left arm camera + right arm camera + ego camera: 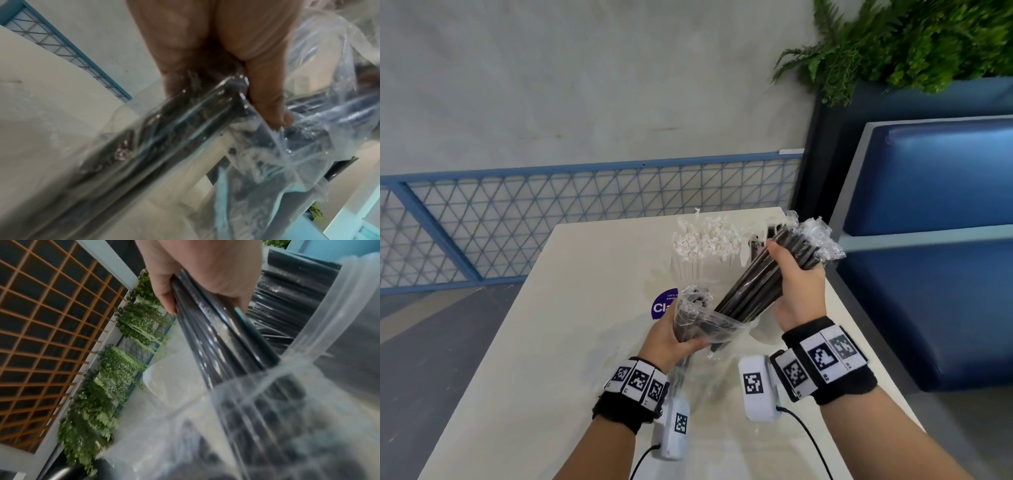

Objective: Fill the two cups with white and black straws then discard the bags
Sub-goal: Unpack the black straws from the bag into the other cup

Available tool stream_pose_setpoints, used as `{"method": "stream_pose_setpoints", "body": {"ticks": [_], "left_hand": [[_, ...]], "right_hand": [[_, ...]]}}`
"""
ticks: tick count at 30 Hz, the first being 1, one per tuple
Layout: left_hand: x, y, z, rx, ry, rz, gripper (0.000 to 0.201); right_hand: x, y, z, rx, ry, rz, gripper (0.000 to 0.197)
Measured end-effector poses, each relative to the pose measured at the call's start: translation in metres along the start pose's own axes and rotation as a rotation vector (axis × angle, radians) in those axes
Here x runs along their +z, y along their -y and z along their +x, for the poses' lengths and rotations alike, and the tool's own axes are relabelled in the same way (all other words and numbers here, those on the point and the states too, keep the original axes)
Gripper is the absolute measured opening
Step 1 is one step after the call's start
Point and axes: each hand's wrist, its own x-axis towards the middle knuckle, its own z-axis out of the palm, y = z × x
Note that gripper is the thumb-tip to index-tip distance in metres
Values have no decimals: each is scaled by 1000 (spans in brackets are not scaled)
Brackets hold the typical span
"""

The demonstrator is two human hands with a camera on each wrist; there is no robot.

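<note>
My right hand grips a bundle of black straws and holds it slanted, with the crinkled wrapper ends up at the far right. The bundle's lower end sits in the mouth of a clear plastic bag, which my left hand grips along with more black straws inside. A cup of white straws stands at the far end of the table. Just right of it, partly hidden by my right thumb, a clear cup holds black straws. In the left wrist view my fingers clamp the bag.
The cream table carries a purple round sticker near its middle. A blue padded bench lies close on the right, with a planter of ferns behind it. A blue mesh railing runs beyond the table's far edge.
</note>
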Motion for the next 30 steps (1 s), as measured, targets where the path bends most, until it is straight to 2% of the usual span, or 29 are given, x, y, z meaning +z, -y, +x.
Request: {"method": "stream_pose_setpoints", "body": {"ticks": [6, 10, 14, 17, 19, 22, 24, 26, 28, 30], "left_hand": [[2, 2, 5, -18, -18, 39, 66], [-2, 4, 10, -63, -113, 32, 68], [0, 6, 16, -78, -177, 44, 66], [4, 6, 19, -63, -188, 43, 65], [5, 6, 20, -60, -200, 30, 67], [4, 3, 19, -52, -220, 0, 62], [5, 3, 20, -44, -227, 2, 59], [6, 3, 21, -44, -223, 9, 64], [8, 2, 21, -49, -221, 15, 69], [9, 1, 21, -56, -226, 27, 67]], "right_hand": [[-7, 18, 6, -17, -15, 99, 18], [-17, 37, 21, -37, -103, 178, 33], [-26, 46, 31, -79, -180, 210, 29], [-32, 48, 30, -95, -217, 239, 36], [-34, 57, 30, -149, -233, 272, 32], [-31, 81, 30, -331, -250, 319, 18], [-25, 90, 26, -480, -242, 254, 16], [-20, 88, 20, -594, -215, 83, 20], [-17, 74, 13, -652, -138, -107, 34], [-18, 53, 9, -668, -29, -273, 37]]}}
